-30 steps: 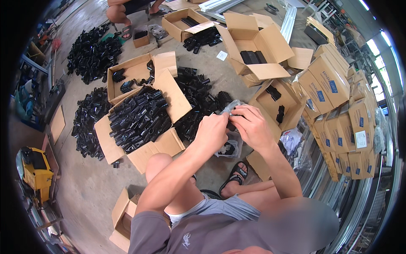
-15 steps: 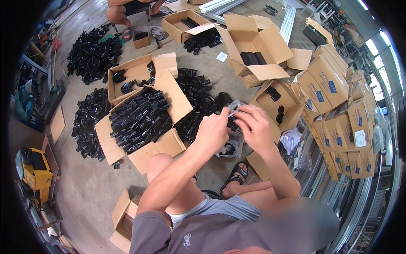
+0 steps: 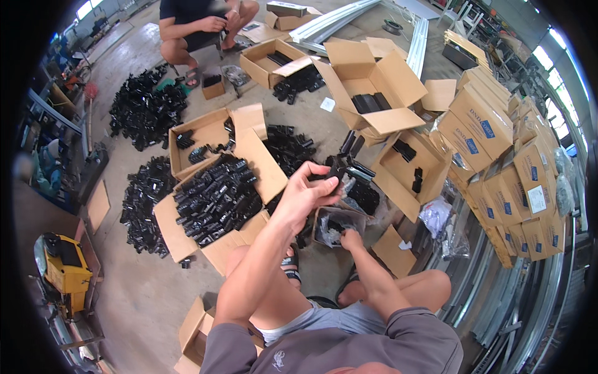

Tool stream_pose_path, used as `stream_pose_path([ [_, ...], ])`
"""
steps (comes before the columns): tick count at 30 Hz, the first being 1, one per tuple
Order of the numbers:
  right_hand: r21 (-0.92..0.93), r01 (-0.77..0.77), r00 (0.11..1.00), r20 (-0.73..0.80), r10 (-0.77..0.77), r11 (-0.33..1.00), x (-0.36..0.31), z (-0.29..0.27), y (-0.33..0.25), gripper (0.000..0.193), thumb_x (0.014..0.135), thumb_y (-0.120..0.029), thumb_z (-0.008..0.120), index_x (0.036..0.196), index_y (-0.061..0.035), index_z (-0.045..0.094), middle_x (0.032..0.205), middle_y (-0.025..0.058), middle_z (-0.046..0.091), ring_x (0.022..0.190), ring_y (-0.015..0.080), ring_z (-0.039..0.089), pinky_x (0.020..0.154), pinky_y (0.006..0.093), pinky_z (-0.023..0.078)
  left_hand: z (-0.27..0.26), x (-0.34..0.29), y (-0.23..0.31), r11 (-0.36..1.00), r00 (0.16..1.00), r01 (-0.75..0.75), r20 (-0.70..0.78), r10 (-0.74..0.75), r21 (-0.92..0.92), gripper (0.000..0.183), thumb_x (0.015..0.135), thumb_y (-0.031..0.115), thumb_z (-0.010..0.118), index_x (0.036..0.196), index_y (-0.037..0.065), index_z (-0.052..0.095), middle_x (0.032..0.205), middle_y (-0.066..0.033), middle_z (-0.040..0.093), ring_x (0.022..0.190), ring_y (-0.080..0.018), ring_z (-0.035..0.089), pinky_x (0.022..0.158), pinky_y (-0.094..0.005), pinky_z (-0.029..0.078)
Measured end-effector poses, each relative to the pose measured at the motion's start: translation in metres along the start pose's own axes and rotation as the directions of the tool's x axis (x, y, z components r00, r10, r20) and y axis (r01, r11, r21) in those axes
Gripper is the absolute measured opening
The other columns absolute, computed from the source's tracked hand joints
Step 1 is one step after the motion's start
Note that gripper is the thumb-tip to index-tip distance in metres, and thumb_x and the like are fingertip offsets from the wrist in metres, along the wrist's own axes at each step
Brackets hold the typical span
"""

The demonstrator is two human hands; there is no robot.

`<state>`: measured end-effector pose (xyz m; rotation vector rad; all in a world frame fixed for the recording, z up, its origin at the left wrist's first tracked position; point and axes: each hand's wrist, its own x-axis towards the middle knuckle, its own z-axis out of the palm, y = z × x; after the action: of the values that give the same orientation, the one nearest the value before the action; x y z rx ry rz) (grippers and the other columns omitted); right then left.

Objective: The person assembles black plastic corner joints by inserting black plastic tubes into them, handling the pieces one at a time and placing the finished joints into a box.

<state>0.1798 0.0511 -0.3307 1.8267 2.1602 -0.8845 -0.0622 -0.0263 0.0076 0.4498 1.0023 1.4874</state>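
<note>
My left hand (image 3: pixel 311 190) is raised in front of my knees, its thumb and fingers pinching a black plastic piece (image 3: pixel 337 169). Further dark profile pieces (image 3: pixel 352 148) show just past the fingertips; whether they are part of what I hold I cannot tell. Lower and to the right, my right hand (image 3: pixel 351 239) reaches to the edge of a small plastic-lined box (image 3: pixel 322 235) with small black parts (image 3: pixel 341 223) in it. Its fingers are curled, and what they hold, if anything, is hidden. Beyond the left hand lies a container of small dark bits (image 3: pixel 364 198).
An open carton heaped with black pieces (image 3: pixel 218 199) stands left of my hands. Loose black heaps (image 3: pixel 146 109) lie farther left. Open cartons (image 3: pixel 374 81) stand ahead, stacked cartons (image 3: pixel 476 124) and metal profiles (image 3: pixel 473 299) at right. Another person (image 3: pixel 193 28) squats at the far left.
My hands, together earlier around a small clear-looking thing, are now apart. The right one has dropped to the small box; the left stays raised with a black piece. The view has shifted.
</note>
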Motion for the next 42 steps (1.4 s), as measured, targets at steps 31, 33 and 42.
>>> stream_pose_path([
  [31,0.117,0.007,0.999,-0.036,-0.003,0.993,-0.005,-0.011,-0.021,0.033,0.078,-0.022,0.067,0.104,-0.0014,0.069,0.107,0.0222,0.069,0.104,0.0381,0.066,0.090,0.0433,0.052,0.016,0.007,-0.012,0.880,0.987,-0.090,0.079,0.143,-0.466,0.013,0.100,0.015,0.055,0.113,0.011,0.053,0.119,-0.0160,0.064,0.109,-0.0239,0.065,0.097,-0.0327,0.055],
  [33,0.367,0.095,0.965,-0.264,0.005,0.926,-0.011,-0.026,-0.023,0.028,0.076,-0.022,0.068,0.095,-0.0014,0.068,0.090,0.0195,0.072,0.090,0.0341,0.070,0.083,0.0434,0.053,0.020,0.006,-0.008,0.882,0.985,-0.114,0.061,0.160,-0.458,0.014,0.099,0.014,0.057,0.113,0.012,0.054,0.118,-0.0154,0.065,0.107,-0.0233,0.066,0.095,-0.0318,0.056],
  [42,0.843,0.510,0.857,-0.481,-0.184,0.170,-0.101,-0.195,-0.150,0.022,0.098,-0.009,0.059,0.116,0.0015,0.064,0.107,0.0097,0.070,0.092,0.0140,0.068,0.078,0.0265,0.055,0.019,0.010,-0.015,0.887,0.986,-0.151,-0.001,0.168,-0.437,0.015,0.101,0.016,0.055,0.114,0.012,0.050,0.119,-0.0153,0.064,0.108,-0.0248,0.066,0.095,-0.0340,0.055],
])
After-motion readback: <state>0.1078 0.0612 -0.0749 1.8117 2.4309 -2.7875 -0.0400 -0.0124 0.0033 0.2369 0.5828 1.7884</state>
